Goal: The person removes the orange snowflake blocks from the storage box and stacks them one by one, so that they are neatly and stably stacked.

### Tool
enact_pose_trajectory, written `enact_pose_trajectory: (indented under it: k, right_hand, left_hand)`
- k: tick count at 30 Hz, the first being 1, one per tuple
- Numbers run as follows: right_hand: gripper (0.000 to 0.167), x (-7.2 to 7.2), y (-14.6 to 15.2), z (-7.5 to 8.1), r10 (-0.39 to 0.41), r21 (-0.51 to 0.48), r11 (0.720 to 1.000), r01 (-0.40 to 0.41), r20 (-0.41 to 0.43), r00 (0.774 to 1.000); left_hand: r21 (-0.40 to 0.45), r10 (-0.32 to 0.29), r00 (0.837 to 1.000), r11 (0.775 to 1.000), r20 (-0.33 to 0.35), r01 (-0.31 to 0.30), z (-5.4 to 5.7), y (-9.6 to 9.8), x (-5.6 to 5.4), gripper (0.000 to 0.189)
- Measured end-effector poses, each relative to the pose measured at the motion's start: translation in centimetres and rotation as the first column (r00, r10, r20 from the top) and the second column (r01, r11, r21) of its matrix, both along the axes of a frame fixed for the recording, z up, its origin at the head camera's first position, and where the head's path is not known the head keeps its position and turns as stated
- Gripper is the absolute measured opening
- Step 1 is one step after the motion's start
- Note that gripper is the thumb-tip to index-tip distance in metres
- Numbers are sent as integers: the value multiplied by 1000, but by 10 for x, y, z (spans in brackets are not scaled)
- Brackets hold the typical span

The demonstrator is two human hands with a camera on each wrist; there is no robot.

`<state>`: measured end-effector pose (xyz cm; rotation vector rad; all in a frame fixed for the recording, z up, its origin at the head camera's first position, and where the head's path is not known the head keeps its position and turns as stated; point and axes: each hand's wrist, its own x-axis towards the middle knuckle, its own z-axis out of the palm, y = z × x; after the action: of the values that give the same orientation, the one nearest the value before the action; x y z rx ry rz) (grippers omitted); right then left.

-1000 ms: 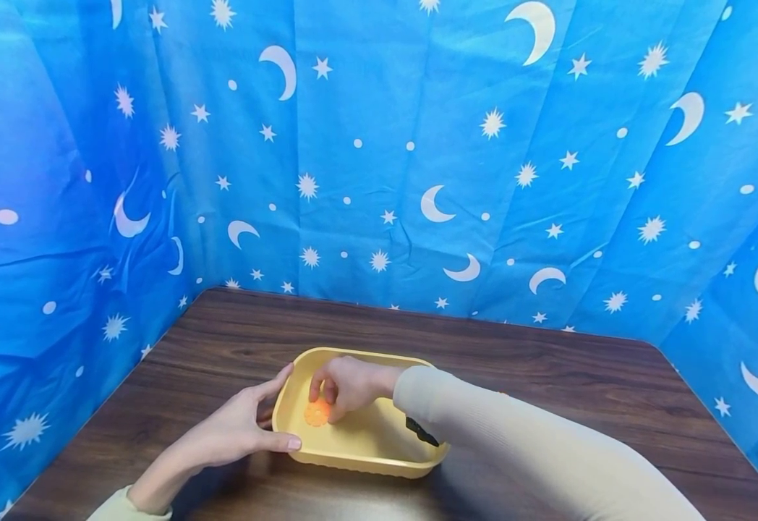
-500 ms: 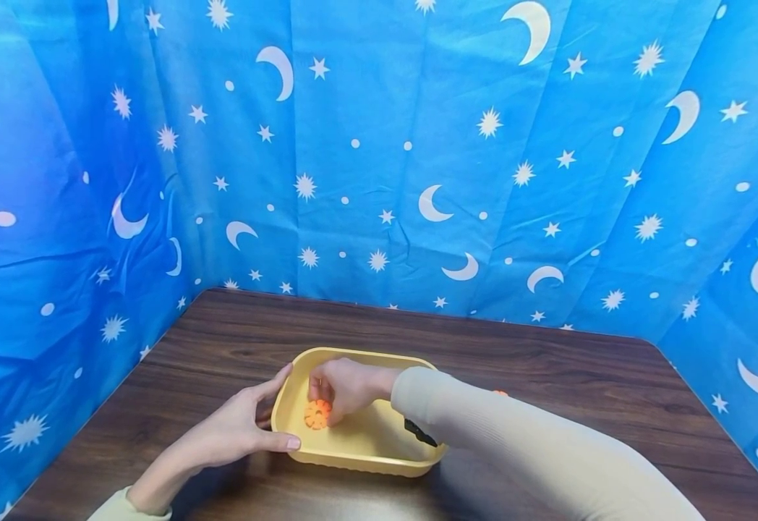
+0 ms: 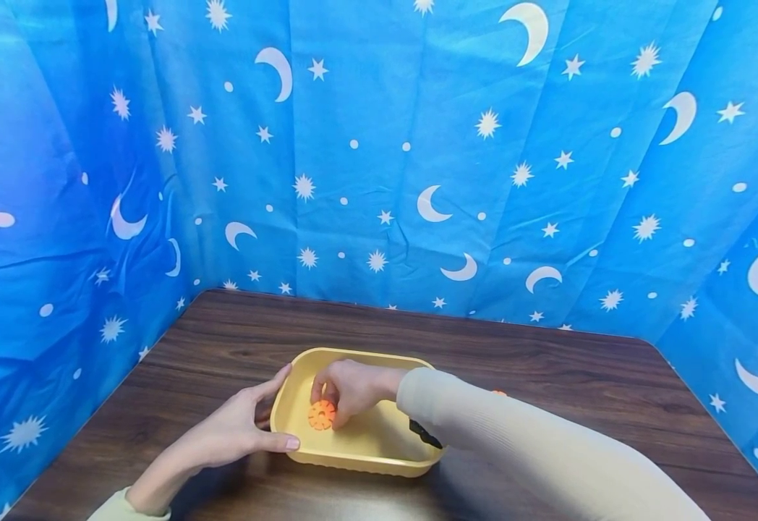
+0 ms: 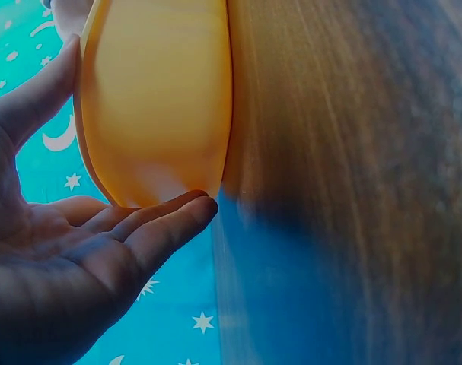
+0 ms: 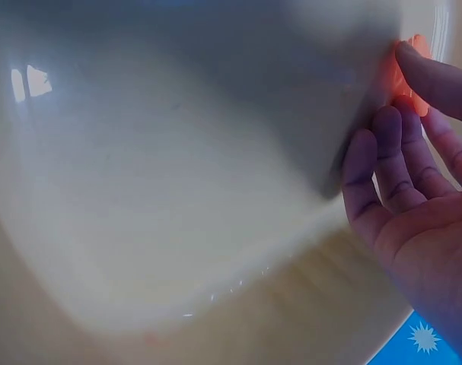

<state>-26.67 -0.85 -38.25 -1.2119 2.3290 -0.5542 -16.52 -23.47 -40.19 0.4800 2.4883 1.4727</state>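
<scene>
In the head view a yellow plastic tub (image 3: 366,459) stands on the table. My right hand (image 3: 356,387) reaches down into its left part and pinches a small orange notched disc (image 3: 322,415) with a hole in its middle. In the right wrist view the disc (image 5: 418,76) is between thumb and fingertips, close over the tub's pale floor, its lower part hidden by the fingers. My left hand (image 3: 239,427) spans the tub's left end, thumb at the near rim and fingers at the far corner. The left wrist view has its fairly straight fingers (image 4: 166,228) against the outer wall.
A bit of another orange piece (image 3: 499,393) shows behind the right sleeve (image 3: 522,441), which hides part of the table. A black strap (image 3: 424,434) is at the right wrist. Blue cloth with moons and stars (image 3: 379,181) hangs around the dark wooden table (image 3: 236,333).
The orange disc has shifted slightly to the right with my right hand and shows its face more clearly than before. The left hand and tub have stayed nearly still.
</scene>
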Motion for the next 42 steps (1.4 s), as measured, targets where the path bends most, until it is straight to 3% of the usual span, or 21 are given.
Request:
enact_pose_trajectory:
  k: [16,26,42]
  right_hand:
    - [34,-5,4,-1,-26,-69,997,31,72,997]
    - [41,-8,10,7,4,-139,990,6,71,997]
    - [39,5,36,23,50,-244,970,-13,148,988]
  left_hand:
    - [25,-14,1000,1000,-6,14,-1,-2,-1,114]
    - [4,-6,1000,1000,-11,6,-1,-2,0,114]
    - [8,-12,999,1000,-32,12,-1,0,0,115]
